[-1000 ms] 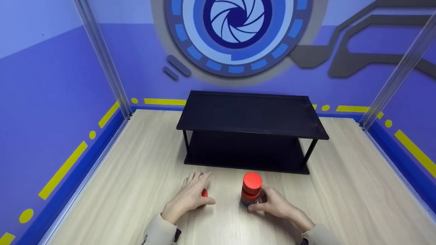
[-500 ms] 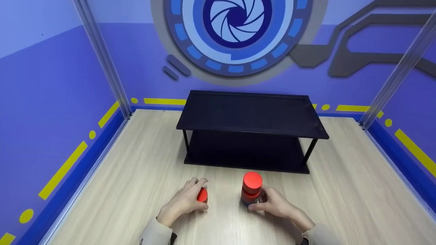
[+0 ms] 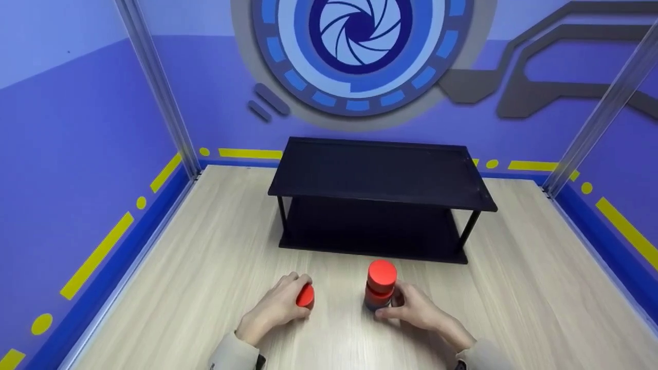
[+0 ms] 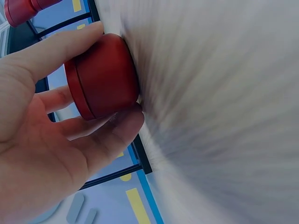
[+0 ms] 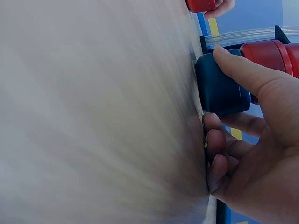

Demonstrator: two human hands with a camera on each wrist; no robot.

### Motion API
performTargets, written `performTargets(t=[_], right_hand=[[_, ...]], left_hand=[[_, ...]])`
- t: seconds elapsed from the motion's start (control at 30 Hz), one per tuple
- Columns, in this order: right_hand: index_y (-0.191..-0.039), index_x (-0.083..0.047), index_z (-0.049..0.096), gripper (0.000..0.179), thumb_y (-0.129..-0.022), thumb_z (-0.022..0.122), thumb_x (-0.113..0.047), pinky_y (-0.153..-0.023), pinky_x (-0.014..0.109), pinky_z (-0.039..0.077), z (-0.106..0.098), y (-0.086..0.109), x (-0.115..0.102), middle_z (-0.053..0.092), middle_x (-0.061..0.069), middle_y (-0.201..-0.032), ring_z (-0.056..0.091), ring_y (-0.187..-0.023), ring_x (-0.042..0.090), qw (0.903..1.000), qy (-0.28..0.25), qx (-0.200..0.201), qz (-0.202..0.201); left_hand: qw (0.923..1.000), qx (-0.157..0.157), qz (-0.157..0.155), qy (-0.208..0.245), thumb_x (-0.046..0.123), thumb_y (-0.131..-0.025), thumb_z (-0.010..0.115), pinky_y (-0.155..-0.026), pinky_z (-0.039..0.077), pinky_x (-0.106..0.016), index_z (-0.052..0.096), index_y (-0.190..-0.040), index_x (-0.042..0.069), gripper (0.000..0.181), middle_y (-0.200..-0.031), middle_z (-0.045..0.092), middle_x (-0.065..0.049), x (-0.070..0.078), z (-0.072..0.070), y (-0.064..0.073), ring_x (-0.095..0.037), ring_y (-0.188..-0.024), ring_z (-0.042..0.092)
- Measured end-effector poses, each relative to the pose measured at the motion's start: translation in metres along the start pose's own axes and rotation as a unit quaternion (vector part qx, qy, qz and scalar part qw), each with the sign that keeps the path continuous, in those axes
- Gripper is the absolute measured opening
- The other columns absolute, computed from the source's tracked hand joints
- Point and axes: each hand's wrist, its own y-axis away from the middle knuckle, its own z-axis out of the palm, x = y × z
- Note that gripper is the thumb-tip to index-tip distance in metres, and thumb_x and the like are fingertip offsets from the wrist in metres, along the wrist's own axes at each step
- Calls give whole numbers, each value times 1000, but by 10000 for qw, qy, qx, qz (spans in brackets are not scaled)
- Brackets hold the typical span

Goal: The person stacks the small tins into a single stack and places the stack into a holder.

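Note:
A small round red tin with a lid stands on the wooden tabletop. My left hand grips it from the left; in the left wrist view the thumb lies on one side of the red tin and fingers on the other. To the right, a second red tin is stacked on a dark blue tin. My right hand holds the blue tin low down, thumb and index finger at opposite sides, its other fingers curled close to the tabletop in the right wrist view.
Behind the tins stands a black two-tier rack, its lower shelf near the stack. Blue-purple panels with metal corner posts enclose the wooden table at the back and sides.
My left hand has drawn back slightly, and its spread fingers have closed round the red tin, which now shows more. My right hand and the stacked tins have stayed in place.

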Motion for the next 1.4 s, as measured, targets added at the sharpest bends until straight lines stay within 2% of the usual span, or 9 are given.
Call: performTargets(t=[0.23,0.53,0.73,0.93,1.17,1.4], right_hand=[[-114,-11,59,49,-77,79,-36,-54,18,38,1,-1,-1,54,-3,-78,44,-64,0,9997,-178,-71,119],[-112,-6,59,49,-77,80,-31,-54,19,36,-1,-1,-4,56,4,-78,44,-64,2,9997,-241,-19,100],[-112,-7,58,50,-76,80,-33,-54,19,36,0,-2,-5,55,1,-78,44,-64,2,9995,-202,7,261],[-110,-8,58,50,-76,79,-38,-54,19,36,1,-3,-5,54,0,-78,44,-64,2,9993,-45,135,339],[-104,-10,58,47,-76,79,-40,-52,18,36,4,-3,-3,54,-1,-75,43,-61,1,9989,57,342,322],[-103,-10,59,46,-75,80,-39,-53,18,37,8,0,-2,54,-2,-75,43,-62,0,9988,107,312,351]], left_hand=[[9999,67,66,35,11,-69,75,-67,45,-31,58,-119,10,53,-98,54,-2,-2,1,0,-17,-88,48],[9997,233,9,123,13,-72,75,-73,51,-37,56,-127,8,58,-105,55,-7,-4,1,0,-21,-94,52],[9995,237,-79,187,14,-73,73,-74,51,-40,54,-131,7,61,-109,54,-9,-4,0,1,-23,-97,52],[9994,321,-5,161,14,-73,74,-74,50,-38,54,-131,7,61,-108,54,-9,-5,-2,1,-22,-96,51],[9993,266,4,248,13,-73,74,-73,50,-38,53,-131,8,61,-108,55,-8,-5,-3,-1,-22,-96,52],[9994,156,10,316,15,-74,73,-72,49,-34,55,-129,10,58,-106,55,-6,-2,1,1,-19,-93,51]])
